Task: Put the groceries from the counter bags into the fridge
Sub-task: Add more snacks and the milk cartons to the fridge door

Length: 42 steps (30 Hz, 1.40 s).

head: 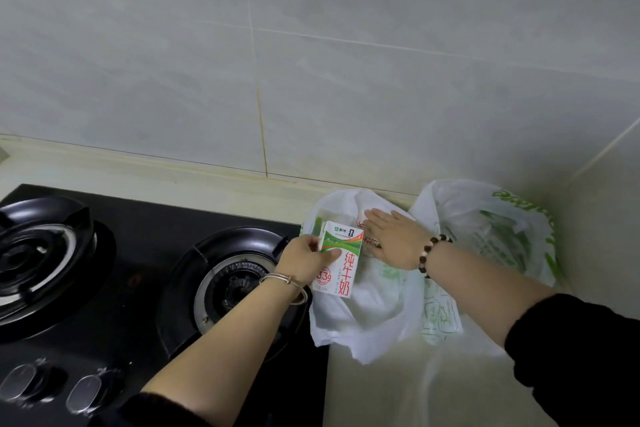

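Milk carton sits just above the near bag, with the left hand curled round its upper edge and the thumb across the front. The right hand lies flat, fingers straight, pressing the plastic down, likely so it won't lift with the carton. A second bag slumps just beside, in the corner. Both rest on a pale counter, with a black gas hob to the left and a grey tiled wall behind. No fridge in view.
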Each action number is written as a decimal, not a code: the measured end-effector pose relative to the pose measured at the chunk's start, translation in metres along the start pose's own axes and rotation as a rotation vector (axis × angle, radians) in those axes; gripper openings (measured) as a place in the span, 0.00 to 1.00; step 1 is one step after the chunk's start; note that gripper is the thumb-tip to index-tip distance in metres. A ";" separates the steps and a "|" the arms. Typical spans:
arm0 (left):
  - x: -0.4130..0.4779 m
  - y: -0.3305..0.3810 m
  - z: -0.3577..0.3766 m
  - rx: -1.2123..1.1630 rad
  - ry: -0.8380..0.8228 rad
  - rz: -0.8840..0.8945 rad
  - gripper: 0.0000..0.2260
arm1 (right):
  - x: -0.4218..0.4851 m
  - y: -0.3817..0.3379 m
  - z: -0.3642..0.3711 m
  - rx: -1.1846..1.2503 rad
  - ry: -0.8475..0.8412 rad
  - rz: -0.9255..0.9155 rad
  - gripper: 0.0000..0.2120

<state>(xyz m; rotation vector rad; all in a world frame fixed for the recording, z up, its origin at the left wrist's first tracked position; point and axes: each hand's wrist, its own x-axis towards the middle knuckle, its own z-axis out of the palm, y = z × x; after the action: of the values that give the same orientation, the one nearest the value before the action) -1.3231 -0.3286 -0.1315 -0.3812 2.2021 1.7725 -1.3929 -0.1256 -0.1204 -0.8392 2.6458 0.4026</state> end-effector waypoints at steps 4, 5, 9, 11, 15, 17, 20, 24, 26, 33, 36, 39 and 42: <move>0.013 -0.003 -0.002 0.006 0.028 0.023 0.04 | 0.015 0.023 -0.003 0.085 0.000 0.100 0.35; 0.015 -0.004 -0.003 -0.005 0.044 0.029 0.05 | 0.018 0.026 -0.003 0.107 -0.007 0.117 0.37; 0.020 -0.008 -0.009 -0.071 0.078 0.031 0.05 | 0.028 0.020 0.005 0.144 0.046 0.046 0.40; 0.020 -0.009 -0.013 -0.098 0.084 0.038 0.05 | 0.033 0.014 0.010 0.119 0.119 -0.016 0.38; 0.016 -0.008 -0.019 -0.109 0.099 0.070 0.05 | 0.040 0.003 0.017 0.116 0.147 -0.004 0.36; 0.015 -0.009 -0.020 -0.125 0.116 0.077 0.06 | 0.042 -0.001 0.017 0.114 0.166 0.027 0.34; 0.012 -0.011 -0.021 -0.154 0.150 0.079 0.07 | 0.043 -0.008 0.018 0.097 0.191 0.065 0.30; 0.008 -0.011 -0.025 -0.178 0.149 0.077 0.07 | 0.043 -0.013 0.014 0.091 0.154 0.091 0.31; 0.005 -0.010 -0.026 -0.176 0.142 0.088 0.07 | 0.041 -0.014 0.011 0.084 0.128 0.097 0.28; 0.002 -0.010 -0.033 -0.165 0.144 0.087 0.09 | 0.025 -0.029 0.005 0.015 0.187 0.092 0.19; 0.000 -0.011 -0.034 -0.174 0.139 0.081 0.09 | 0.013 -0.032 0.004 0.094 0.236 0.115 0.19; -0.004 -0.011 -0.033 -0.174 0.136 0.082 0.11 | -0.001 -0.030 0.001 0.264 0.281 0.136 0.25; -0.009 -0.011 -0.031 -0.175 0.137 0.077 0.11 | -0.015 -0.032 -0.003 0.340 0.262 0.109 0.32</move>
<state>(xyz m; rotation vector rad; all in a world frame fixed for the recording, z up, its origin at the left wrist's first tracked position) -1.3127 -0.3609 -0.1314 -0.4744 2.1850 2.0448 -1.3630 -0.1438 -0.1165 -0.6790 2.8894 -0.1438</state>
